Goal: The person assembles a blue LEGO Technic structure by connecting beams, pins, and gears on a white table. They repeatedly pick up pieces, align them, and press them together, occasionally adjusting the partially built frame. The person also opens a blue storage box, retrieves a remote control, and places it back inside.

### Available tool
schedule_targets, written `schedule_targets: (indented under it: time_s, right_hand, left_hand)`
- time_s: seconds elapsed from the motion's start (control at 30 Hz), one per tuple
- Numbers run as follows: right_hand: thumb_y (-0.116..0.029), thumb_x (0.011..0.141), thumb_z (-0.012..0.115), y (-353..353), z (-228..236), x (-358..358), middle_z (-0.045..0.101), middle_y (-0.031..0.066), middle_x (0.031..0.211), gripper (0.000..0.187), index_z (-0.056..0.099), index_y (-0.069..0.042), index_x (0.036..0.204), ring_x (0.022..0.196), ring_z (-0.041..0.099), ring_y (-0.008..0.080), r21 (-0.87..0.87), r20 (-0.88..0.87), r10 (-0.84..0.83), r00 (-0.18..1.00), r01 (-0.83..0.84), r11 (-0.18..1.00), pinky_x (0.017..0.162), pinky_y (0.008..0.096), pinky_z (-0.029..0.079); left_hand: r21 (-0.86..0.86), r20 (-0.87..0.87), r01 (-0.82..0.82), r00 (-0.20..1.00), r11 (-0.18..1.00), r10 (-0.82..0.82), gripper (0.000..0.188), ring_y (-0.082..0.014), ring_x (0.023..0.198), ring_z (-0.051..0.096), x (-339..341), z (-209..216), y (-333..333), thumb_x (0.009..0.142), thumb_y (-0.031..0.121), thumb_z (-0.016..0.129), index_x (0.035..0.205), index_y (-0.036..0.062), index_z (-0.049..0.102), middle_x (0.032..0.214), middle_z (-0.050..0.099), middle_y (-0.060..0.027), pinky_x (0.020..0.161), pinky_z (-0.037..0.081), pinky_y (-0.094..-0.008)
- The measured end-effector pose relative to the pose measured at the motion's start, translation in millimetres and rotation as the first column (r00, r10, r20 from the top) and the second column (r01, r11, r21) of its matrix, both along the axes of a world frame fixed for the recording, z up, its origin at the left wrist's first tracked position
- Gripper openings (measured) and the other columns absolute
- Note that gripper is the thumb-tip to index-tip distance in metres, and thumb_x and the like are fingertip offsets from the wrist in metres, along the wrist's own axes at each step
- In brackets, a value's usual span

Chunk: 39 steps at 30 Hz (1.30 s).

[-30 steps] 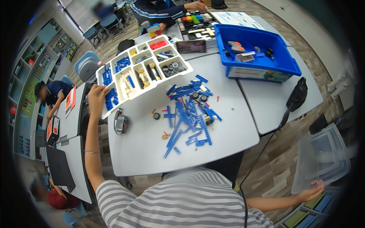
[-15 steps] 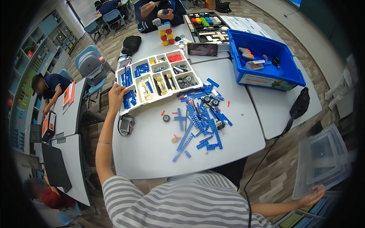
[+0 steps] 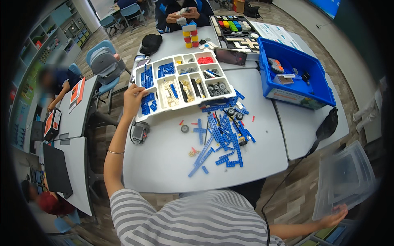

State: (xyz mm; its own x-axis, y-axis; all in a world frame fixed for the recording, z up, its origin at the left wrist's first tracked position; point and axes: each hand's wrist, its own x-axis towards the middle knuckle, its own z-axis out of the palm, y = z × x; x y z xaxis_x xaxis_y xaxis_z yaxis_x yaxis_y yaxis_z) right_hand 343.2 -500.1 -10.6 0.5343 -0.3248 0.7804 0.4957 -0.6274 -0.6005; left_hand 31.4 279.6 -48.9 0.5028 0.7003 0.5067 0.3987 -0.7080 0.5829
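My left hand [image 3: 134, 99] is closed on the left edge of a white compartment tray [image 3: 164, 107]. Blue beams, red pegs, grey wheels and cream gears are sorted in its compartments. At the lower right, away from the table, my right hand [image 3: 334, 216] has its fingers curled at the bottom edge of a clear plastic lid [image 3: 344, 180]. A loose pile of blue building beams [image 3: 223, 133] lies on the table beside the tray, with small wheels, red pegs and black axles among it. A grey controller block [image 3: 139, 132] sits below the tray's near left corner.
A blue bin [image 3: 297, 98] with a few parts stands at the right. Behind the tray are a phone [image 3: 231, 56], a red-and-yellow brick model [image 3: 190, 39] and a black parts case [image 3: 236, 30]. A person [image 3: 184, 16] handles something small across the table. A black strap [image 3: 326, 127] hangs at the right.
My view has turned slightly, moving most things rightward in the picture. The tray appears nudged right toward the pile, and the phone looks more tilted. Both hands keep their holds.
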Motion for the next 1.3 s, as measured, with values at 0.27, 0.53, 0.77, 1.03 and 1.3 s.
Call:
schedule_targets:
  time_s: [0.27,0.53,0.77,1.03,1.3]
  right_hand:
    - [-0.022,0.106,0.044,-36.6,-16.7,20.8,0.06,0.0121,0.093,0.036,0.061,0.009,0.11,0.078,0.052,0.0198,-0.014,0.04,0.148,0.988,-0.148,0.989,0.076,0.032,0.045]
    - [-0.028,0.107,0.042,18.6,17.2,4.3,0.053,0.008,0.078,0.032,0.056,0.0,0.099,0.061,0.051,0.0174,0.002,0.161,0.233,0.959,-0.236,0.972,0.05,0.0279,0.045]
    - [-0.04,0.103,0.048,32.4,3.8,32.4,0.052,0.0066,0.086,0.04,0.053,0.0,0.11,0.067,0.049,0.0176,0.177,0.074,0.172,0.982,-0.183,0.967,0.059,0.0246,0.042]
    - [-0.02,0.107,0.042,22.0,7.0,74.5,0.061,0.0099,0.089,0.032,0.062,0.005,0.105,0.078,0.053,0.0178,0.067,0.069,0.354,0.933,-0.359,0.931,0.071,0.0296,0.044]
    - [-0.018,0.105,0.047,37.3,7.3,73.3,0.063,0.0103,0.08,0.032,0.066,0.006,0.098,0.07,0.057,0.0176,0.239,0.169,0.248,0.954,-0.284,0.929,0.065,0.0288,0.048]
  left_hand:
    - [-0.049,-0.046,-0.061,0.997,0.997,0.058,0.018,-0.0206,0.075,0.062,-8.9,11.9,-12.6,0.082,0.008,0.073,0.096,-0.004,0.074,0.082,0.063,-0.0112,0.072,0.047,-0.0302]
    - [-0.139,0.013,-0.099,0.995,0.985,0.102,0.019,-0.014,0.069,0.058,-65.4,38.5,-74.8,0.082,0.007,0.074,0.097,-0.0044,0.073,0.079,0.059,-0.0078,0.064,0.044,-0.0277]
    - [-0.141,-0.113,-0.348,0.936,0.927,0.334,0.017,-0.0129,0.075,0.058,-145.2,57.0,-167.8,0.084,0.005,0.071,0.098,-0.0042,0.073,0.081,0.057,-0.0056,0.069,0.045,-0.0247]
    - [-0.28,-0.071,-0.461,0.885,0.842,0.461,0.014,-0.0102,0.074,0.055,-211.7,42.2,-289.0,0.083,0.003,0.073,0.095,-0.0048,0.073,0.086,0.06,-0.0061,0.064,0.042,-0.0223]
    - [-0.389,-0.074,-0.441,0.89,0.809,0.449,0.013,-0.0132,0.082,0.06,-244.8,7.0,-336.1,0.082,-0.001,0.073,0.094,-0.005,0.073,0.089,0.063,-0.0085,0.072,0.046,-0.0234]
